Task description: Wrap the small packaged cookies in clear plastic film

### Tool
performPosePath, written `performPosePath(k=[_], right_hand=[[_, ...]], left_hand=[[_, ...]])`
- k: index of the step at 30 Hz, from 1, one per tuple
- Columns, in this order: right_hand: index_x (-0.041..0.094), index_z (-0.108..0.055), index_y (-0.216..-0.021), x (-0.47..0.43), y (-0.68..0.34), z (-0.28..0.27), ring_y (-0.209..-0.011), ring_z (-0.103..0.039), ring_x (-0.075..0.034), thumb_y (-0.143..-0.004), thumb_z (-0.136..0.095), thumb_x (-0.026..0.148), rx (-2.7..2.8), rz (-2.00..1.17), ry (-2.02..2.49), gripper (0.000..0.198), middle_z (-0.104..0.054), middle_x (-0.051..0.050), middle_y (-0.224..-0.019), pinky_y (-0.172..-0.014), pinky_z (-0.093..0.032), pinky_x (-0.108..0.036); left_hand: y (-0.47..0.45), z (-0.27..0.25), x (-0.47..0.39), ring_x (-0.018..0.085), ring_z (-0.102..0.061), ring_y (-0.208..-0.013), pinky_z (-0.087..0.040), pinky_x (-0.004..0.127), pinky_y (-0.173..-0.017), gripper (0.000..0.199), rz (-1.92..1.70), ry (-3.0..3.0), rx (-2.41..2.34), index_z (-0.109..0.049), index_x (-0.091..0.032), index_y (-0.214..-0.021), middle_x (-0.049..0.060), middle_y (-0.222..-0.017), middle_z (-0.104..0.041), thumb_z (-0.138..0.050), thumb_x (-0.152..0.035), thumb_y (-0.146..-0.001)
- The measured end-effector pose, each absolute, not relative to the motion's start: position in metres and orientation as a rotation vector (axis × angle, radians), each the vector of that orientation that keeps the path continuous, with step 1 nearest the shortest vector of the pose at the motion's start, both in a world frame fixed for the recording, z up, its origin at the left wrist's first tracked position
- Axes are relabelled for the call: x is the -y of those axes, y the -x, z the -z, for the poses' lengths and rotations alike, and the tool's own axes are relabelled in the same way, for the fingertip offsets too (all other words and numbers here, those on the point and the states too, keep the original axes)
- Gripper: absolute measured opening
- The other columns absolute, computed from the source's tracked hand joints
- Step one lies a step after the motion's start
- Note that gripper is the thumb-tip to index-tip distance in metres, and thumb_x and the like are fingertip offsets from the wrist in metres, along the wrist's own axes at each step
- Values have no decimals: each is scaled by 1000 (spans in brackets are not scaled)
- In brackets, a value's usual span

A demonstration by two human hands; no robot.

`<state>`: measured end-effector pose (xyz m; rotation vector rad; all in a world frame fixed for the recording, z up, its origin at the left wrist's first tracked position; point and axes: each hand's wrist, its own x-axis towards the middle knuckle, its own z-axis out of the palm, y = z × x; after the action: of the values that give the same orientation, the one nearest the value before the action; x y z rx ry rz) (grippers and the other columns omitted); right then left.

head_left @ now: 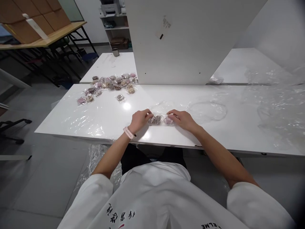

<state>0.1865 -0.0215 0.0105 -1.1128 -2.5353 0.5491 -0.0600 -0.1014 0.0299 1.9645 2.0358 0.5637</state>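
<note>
Hands (140,121), two, touch clear-wrapped pieces (157,120); one pink, at least two brown.

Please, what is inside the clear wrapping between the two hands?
Inside the clear wrapping, brown pieces show near the left hand and a pink piece near the right hand. Any parts covered by the hands cannot be seen.

view: head-worn, forward and down
near: shirt (164,190), bottom edge
middle: left hand (140,121), right hand (184,120), table (238,133)
far: shelf (116,28), top, left of centre
</note>
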Motion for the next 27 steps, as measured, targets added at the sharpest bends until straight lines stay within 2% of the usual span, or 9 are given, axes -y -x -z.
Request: performPosePath(k=[2, 5, 8, 10, 13, 16, 20, 25, 27], right_hand=[[25, -71, -116, 14, -179, -16, -87, -66, -26, -101, -46, 43, 2503, -393, 1169, 34, -74, -8, -101, -76, -49, -41], [25, -70, -123, 23, -172, -18, -106, -59, -30, -102, -44, 35, 2474, -162, 970, 34, -68, -13, -122, -88, -47, -48], [31, -64, -133, 42, -170, -9, -114, -54, -30, -102, -46, 35, 2591, -252, 721, 36, -64, -9, -132, -90, -46, -47], [33, -61, -138, 52, -169, -1, -116, -52, -30, -102, -47, 35, 2655, -285, 689, 39, -61, -8, -138, -91, -44, -47], [31, -59, -140, 58, -169, 7, -118, -49, -30, -102, -47, 33, 2669, -268, 720, 40, -59, -7, -141, -93, -40, -47], [30, -60, -139, 57, -170, 9, -119, -48, -30, -102, -48, 32, 2667, -259, 723, 39, -59, -7, -141, -94, -39, -47], [28, -61, -136, 54, -168, 11, -119, -49, -31, -101, -50, 32, 2661, -252, 737, 37, -61, -9, -138, -92, -41, -47], [21, -63, -131, 64, -173, 12, -120, -55, -31, -100, -49, 27, 2543, -339, 645, 34, -66, -12, -129, -98, -46, -51], [24, -65, -128, 77, -185, 12, -118, -59, -28, -101, -49, 25, 2421, -376, 627, 31, -68, -8, -127, -100, -48, -48]], left_hand=[[59, -40, 94, 21, -64, -72, -49, 35, -70, 12, -614, -1968, -2131, -69, -16, -91, 5, -75, -69, -64, -27, -95], [52, -49, 121, 28, -63, -102, -50, 46, -89, 11, -822, -1991, -2231, -68, -15, -102, 13, -105, -72, -64, -23, -94], [45, -47, 176, 25, -68, -95, -57, 44, -85, 18, -1058, -1601, -1907, -70, -19, -102, 9, -99, -74, -59, -33, -98], [45, -42, 206, 25, -71, -103, -60, 44, -89, 27, -1096, -1195, -1564, -69, -21, -114, 10, -113, -74, -62, -39, -95], [54, -35, 216, 27, -66, -122, -57, 46, -104, 41, -1251, -780, -1361, -60, -23, -133, 12, -139, -64, -59, -43, -97], [61, -31, 183, 25, -65, -126, -55, 45, -108, 43, -1325, -787, -1414, -57, -21, -136, 14, -138, -64, -46, -46, -103], [38, -24, 131, 25, -58, -135, -49, 49, -112, 47, -1128, -1359, -1630, -48, -24, -147, 13, -143, -62, -33, -44, -107], [0, -11, 119, 28, -32, -153, -16, 58, -127, 53, -438, -2265, -1790, -41, -17, -154, 12, -160, -42, -36, -41, -106], [-1, -8, 123, 28, -30, -154, -18, 57, -127, 56, -304, -2411, -1821, -37, -15, -156, 12, -163, -37, -36, -41, -106]])
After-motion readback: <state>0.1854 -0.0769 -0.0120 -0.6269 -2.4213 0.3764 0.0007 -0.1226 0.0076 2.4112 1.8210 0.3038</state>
